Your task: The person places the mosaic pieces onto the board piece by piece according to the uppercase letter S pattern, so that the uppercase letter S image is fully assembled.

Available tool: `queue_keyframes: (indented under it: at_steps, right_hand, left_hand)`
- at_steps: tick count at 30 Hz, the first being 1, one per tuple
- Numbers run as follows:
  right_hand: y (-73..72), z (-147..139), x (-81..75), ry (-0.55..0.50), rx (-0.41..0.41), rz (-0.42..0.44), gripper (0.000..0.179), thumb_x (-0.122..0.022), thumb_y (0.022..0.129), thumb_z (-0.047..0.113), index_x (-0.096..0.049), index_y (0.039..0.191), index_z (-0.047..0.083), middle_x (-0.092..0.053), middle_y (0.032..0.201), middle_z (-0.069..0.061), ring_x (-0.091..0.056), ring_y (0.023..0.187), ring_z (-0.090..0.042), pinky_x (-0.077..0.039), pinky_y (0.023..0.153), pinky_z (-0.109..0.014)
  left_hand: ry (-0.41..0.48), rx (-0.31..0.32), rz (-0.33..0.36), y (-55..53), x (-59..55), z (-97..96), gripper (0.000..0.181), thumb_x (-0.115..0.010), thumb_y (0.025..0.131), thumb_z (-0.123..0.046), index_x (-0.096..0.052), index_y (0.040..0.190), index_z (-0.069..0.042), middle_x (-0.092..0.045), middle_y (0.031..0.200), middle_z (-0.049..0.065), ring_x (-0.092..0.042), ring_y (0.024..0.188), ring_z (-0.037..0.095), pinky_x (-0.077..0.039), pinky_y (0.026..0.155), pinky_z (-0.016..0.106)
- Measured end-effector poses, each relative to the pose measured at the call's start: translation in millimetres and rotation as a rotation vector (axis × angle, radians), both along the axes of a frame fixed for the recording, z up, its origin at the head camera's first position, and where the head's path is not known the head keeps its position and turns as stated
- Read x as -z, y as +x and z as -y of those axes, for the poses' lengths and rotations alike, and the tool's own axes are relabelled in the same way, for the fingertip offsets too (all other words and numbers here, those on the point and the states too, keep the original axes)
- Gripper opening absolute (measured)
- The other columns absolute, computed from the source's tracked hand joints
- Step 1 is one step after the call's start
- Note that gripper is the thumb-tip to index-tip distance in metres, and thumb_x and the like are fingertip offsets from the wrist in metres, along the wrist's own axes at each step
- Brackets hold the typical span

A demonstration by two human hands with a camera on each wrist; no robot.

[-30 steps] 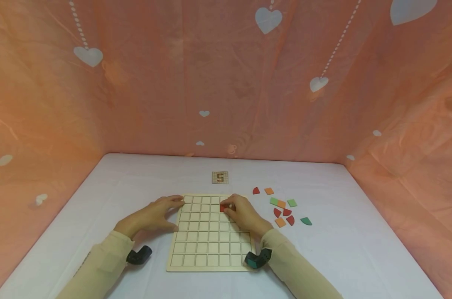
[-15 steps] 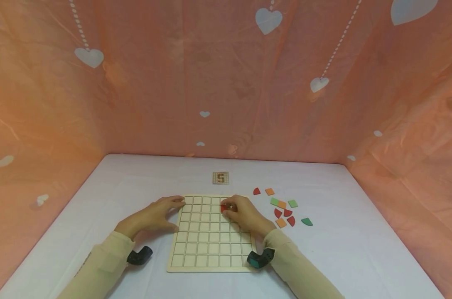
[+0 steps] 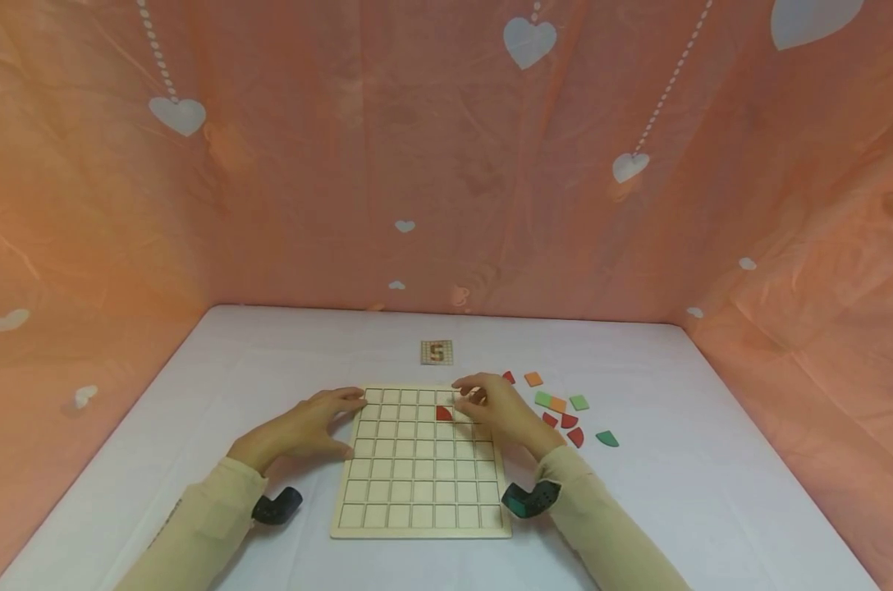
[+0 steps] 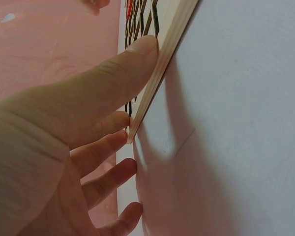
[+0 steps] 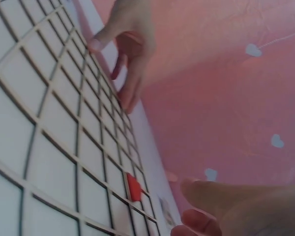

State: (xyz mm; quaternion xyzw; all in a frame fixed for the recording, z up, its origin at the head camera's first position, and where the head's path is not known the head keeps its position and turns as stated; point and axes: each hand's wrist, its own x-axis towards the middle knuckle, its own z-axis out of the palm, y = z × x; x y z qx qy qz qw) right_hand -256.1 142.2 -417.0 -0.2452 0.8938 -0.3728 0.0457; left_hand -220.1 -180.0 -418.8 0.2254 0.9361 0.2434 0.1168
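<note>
A wooden grid board (image 3: pixel 400 469) lies on the table before me. One red quarter-circle tile (image 3: pixel 443 414) sits in a cell of its second row from the far edge; the right wrist view shows the same red tile (image 5: pixel 133 188) within the grid lines. My left hand (image 3: pixel 302 425) rests along the board's left edge, thumb and fingers spread, the thumb (image 4: pixel 132 61) touching the rim in the left wrist view. Over the board's far right corner, my right hand (image 3: pixel 500 408) hovers with loosely bent fingers, nothing between them, just right of the red tile.
Right of the board lie loose tiles: red quarter circles such as this red tile (image 3: pixel 575 437), orange squares (image 3: pixel 533 379), light green squares (image 3: pixel 579 402) and a dark green tile (image 3: pixel 606 438). Behind the board is a small patterned card (image 3: pixel 437 353). A pink curtain (image 3: pixel 446 164) surrounds the table.
My right hand has let go of the red quarter-circle tile and moved right, leaving it in its cell. The left hand has stayed at the board's edge.
</note>
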Motion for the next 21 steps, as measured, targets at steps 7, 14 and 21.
queue_keyframes:
  at_steps: [7, 14, 21]
  right_hand:
    - [-4.5, -11, -9.8, -0.001, 0.049, -0.026, 0.033, -0.069, 0.095, 0.013, -0.068, 0.126, 0.001, -0.071, 0.119, -0.018, -0.067, 0.093, -0.021, -0.056, 0.076, -0.028]
    - [-8.6, -24, -17.5, -0.041, 0.065, -0.084, 0.034, -0.070, 0.094, 0.010, -0.067, 0.125, -0.003, -0.071, 0.115, -0.024, -0.068, 0.088, -0.023, -0.056, 0.074, -0.029]
    - [-16.2, -38, -14.8, -0.050, 0.153, -0.056, 0.036, -0.070, 0.094, 0.012, -0.067, 0.127, -0.001, -0.071, 0.117, -0.022, -0.069, 0.094, -0.026, -0.060, 0.081, -0.037]
  left_hand:
    - [0.002, -0.006, 0.010, 0.1, -0.6, -1.2, 0.079, -0.086, 0.078, -0.026, -0.052, 0.144, 0.001, -0.039, 0.160, 0.021, -0.033, 0.147, 0.050, -0.027, 0.117, 0.071]
    - [0.011, -0.006, 0.016, -0.1, -0.9, -1.0, 0.078, -0.085, 0.079, -0.023, -0.052, 0.145, 0.002, -0.038, 0.160, 0.021, -0.032, 0.148, 0.049, -0.028, 0.118, 0.070]
    - [0.013, -0.008, 0.017, -1.7, 0.8, 0.0, 0.076, -0.084, 0.080, -0.020, -0.051, 0.145, 0.002, -0.038, 0.160, 0.020, -0.032, 0.148, 0.048, -0.029, 0.119, 0.067]
